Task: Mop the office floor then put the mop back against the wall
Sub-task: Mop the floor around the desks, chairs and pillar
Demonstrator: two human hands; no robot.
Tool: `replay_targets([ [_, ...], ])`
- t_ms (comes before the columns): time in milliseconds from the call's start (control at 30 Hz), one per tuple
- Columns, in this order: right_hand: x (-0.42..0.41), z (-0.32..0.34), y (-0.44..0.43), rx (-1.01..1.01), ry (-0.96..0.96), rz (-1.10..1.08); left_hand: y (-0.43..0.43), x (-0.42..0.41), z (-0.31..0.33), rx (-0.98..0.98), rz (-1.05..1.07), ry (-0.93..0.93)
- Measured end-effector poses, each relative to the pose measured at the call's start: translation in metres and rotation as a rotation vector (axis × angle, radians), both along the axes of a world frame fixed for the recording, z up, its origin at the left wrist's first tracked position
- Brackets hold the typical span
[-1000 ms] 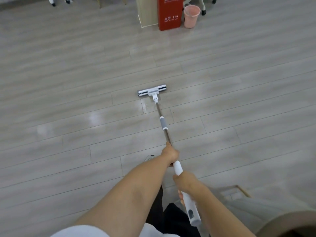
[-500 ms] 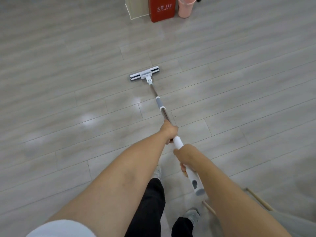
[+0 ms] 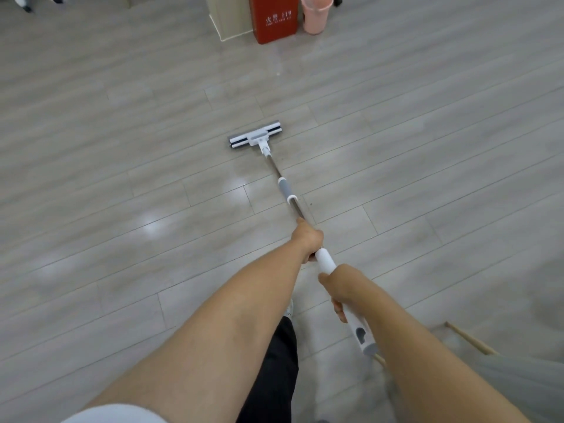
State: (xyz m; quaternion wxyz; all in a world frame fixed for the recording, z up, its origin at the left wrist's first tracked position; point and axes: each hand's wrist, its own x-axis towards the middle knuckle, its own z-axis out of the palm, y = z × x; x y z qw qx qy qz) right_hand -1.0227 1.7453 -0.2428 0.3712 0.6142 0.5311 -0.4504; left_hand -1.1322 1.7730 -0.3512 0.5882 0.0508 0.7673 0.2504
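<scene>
A flat mop with a white and grey head (image 3: 255, 134) lies on the grey wood-plank floor (image 3: 122, 178), its metal pole (image 3: 293, 203) slanting back toward me. My left hand (image 3: 306, 238) grips the pole just above the white handle section. My right hand (image 3: 337, 283) grips the white handle (image 3: 325, 260) lower down, near its grey end cap. Both arms are stretched forward. A damp, shiny patch shows on the planks to the left of the pole.
At the far edge stand a red fire-equipment box (image 3: 273, 18), a pink bucket (image 3: 316, 12) to its right and a beige cabinet base (image 3: 227, 16) to its left. Chair castors (image 3: 21, 3) show at top left. A wooden frame (image 3: 470, 338) lies at lower right.
The mop head has slid forward across the floor, away from me, as my arms stretched out. Both hands kept their grip on the pole and handle.
</scene>
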Motion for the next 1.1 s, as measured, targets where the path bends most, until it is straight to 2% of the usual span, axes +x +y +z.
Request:
replay_targets([
  [200, 0.084, 0.017, -0.103, 0.012, 0.084, -0.073, -0.102, 0.081, 0.020, 0.026, -0.047, -0.054],
  [333, 0.148, 0.022, -0.193, -0.028, 0.114, -0.242, -0.194, 0.143, 0.027, 0.026, -0.097, -0.039],
  [467, 0.201, 0.034, -0.275, -0.058, 0.114, -0.295, -0.274, 0.196, 0.044, 0.003, -0.149, -0.028],
  [600, 0.233, 0.041, -0.319, -0.065, 0.122, -0.311, -0.319, 0.228, 0.053, -0.011, -0.150, -0.030],
  [833, 0.225, 0.046, -0.331, -0.060, 0.145, -0.399, -0.332, 0.224, 0.057, 0.020, -0.062, -0.063],
  [1100, 0.139, 0.038, -0.299, -0.092, 0.175, -0.473, -0.293, 0.142, 0.040, 0.039, -0.028, -0.077],
])
